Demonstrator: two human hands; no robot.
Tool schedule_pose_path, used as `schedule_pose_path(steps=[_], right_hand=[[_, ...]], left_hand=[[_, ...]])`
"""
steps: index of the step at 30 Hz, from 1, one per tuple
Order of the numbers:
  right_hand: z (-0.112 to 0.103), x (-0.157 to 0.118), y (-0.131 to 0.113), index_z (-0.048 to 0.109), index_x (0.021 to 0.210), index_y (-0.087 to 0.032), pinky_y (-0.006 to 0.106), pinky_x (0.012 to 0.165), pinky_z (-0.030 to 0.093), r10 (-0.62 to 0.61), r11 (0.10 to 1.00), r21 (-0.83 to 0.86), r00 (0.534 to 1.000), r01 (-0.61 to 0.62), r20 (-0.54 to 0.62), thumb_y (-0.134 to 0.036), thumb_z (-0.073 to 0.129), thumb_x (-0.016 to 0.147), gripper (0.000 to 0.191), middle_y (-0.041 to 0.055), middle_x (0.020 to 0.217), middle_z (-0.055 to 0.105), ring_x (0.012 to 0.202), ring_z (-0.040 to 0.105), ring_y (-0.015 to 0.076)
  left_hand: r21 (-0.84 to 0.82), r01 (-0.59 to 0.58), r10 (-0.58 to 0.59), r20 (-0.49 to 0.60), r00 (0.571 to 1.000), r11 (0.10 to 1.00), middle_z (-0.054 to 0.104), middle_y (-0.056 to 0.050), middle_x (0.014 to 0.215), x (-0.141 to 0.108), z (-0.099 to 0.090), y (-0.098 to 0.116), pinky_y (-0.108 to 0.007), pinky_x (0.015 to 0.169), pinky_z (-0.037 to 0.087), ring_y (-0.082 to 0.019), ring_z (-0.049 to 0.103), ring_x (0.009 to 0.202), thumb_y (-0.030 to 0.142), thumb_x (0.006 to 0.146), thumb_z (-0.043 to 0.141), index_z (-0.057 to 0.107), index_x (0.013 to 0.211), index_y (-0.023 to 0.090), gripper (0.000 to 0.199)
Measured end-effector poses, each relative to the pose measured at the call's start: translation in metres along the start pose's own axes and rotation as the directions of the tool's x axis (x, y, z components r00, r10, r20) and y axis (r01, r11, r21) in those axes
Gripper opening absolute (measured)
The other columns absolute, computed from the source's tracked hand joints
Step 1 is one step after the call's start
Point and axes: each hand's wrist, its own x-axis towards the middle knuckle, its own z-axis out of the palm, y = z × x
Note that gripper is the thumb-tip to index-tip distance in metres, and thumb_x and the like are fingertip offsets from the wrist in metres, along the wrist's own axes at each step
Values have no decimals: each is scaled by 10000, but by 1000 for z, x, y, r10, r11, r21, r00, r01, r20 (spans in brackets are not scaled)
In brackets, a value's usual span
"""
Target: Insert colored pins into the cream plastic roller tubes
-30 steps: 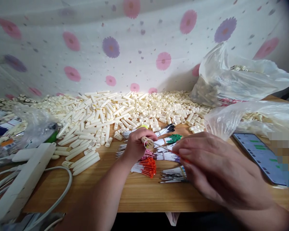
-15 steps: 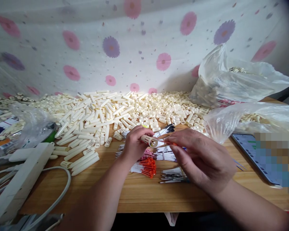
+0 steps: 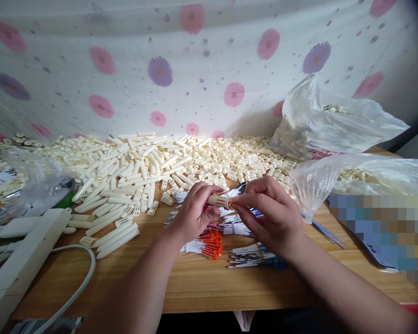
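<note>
Slotted cream tube (image 3: 218, 201) is up between my two hands, over the middle of the worktop (image 3: 181, 292), a bit nearer the front edge than the back one.

On the left, a crumpled see-through bag (image 3: 38, 178) lies among lots of little bits. In front of it, a white power strip (image 3: 27, 265) slants toward the front left corner, and a white cord (image 3: 93, 262) loops beside it. Next comes a big heap of long cream tubes (image 3: 139, 162), spread along the back edge. A few long ones lie side by side nearer the front.

My left hand (image 3: 195, 211) is curled closed around the tube, so the tube's open end points to my right. Just below that hand lies a bunch of white sticks with orange ends (image 3: 212, 243). Short slotted tubes (image 3: 237, 160) make a heap behind my hands, by the back edge.

My right hand (image 3: 273, 213) has its fingertips pinched together at the open end, on a tiny red bit (image 3: 231, 202). Under it, a bunch of sticks with a rubber band (image 3: 251, 256) lies near the front edge.

Past that hand are thin blue sticks (image 3: 329, 233). Farther right, a full plastic bag (image 3: 334, 127) stands by the back edge, with a flatter bag (image 3: 316, 176) in front.
</note>
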Motion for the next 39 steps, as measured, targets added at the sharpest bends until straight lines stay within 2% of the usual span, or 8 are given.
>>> schedule_pose_path(steps=[6, 15, 19, 24, 30, 35, 37, 39], right_hand=[[0, 1, 1, 634, 867, -211, 298, 633, 468, 62, 997, 36, 996, -65, 63, -116, 595, 811, 117, 33, 805, 557, 752, 550, 153], [15, -5, 0, 645, 808, -200, 290, 687, 460, 334, 911, 252, 943, -326, 12, -169, 599, 835, 62, 27, 800, 575, 777, 555, 146], [21, -7, 4, 641, 745, -205, 295, 682, 448, 464, 821, 341, 883, -457, 64, -238, 621, 828, 91, 16, 753, 588, 749, 551, 148], [26, -11, 13, 647, 738, -199, 277, 643, 417, 582, 653, 483, 795, -584, 174, -286, 646, 812, 114, 5, 744, 586, 686, 523, 128], [26, -9, 16, 659, 739, -191, 274, 683, 400, 599, 550, 558, 759, -621, 255, -298, 658, 804, 125, -1, 748, 568, 724, 516, 125], [20, -4, 16, 683, 765, -196, 282, 728, 433, 560, 366, 656, 719, -660, 411, -318, 662, 801, 129, 3, 781, 608, 757, 549, 129], [17, -4, 18, 705, 844, -209, 296, 754, 443, 513, 393, 641, 736, -659, 442, -319, 632, 830, 133, 18, 836, 643, 801, 573, 142], [12, -3, 19, 714, 913, -229, 302, 761, 442, 487, 539, 583, 789, -608, 373, -305, 601, 858, 147, 25, 862, 648, 828, 578, 148]], left_hand=[[49, 19, -18, -30, 999, 999, 537, -83, 964, -1, 2, 0, -353, 840, 436, -219, 525, 962, 559, 909, 310, 589, 1063, 188, 488], [269, 11, 54, -234, 971, 963, 537, -68, 877, -1, 5, -3, -341, 752, 444, -205, 525, 855, 544, 902, 372, 617, 983, 183, 444], [355, 30, 74, -275, 959, 934, 543, -67, 838, 0, 5, -1, -342, 727, 436, -208, 517, 817, 538, 895, 403, 648, 922, 171, 441], [428, 49, 82, -282, 956, 903, 543, -68, 824, 1, 5, -2, -337, 715, 433, -205, 510, 800, 534, 894, 409, 658, 896, 170, 441], [432, 63, 67, -280, 958, 899, 543, -69, 821, 0, 5, -5, -337, 719, 431, -207, 512, 796, 546, 884, 420, 656, 889, 161, 452], [295, 116, -45, -237, 970, 948, 531, -61, 832, 0, 6, -5, -321, 710, 428, -199, 514, 804, 565, 891, 384, 629, 891, 168, 467], [207, 135, -93, -199, 976, 969, 515, -49, 812, 1, 6, -5, -307, 692, 411, -191, 503, 787, 561, 892, 390, 616, 870, 166, 456], [74, 148, -135, -154, 979, 986, 494, -32, 779, 2, 7, -6, -294, 678, 392, -178, 490, 763, 554, 897, 389, 596, 828, 164, 447]])
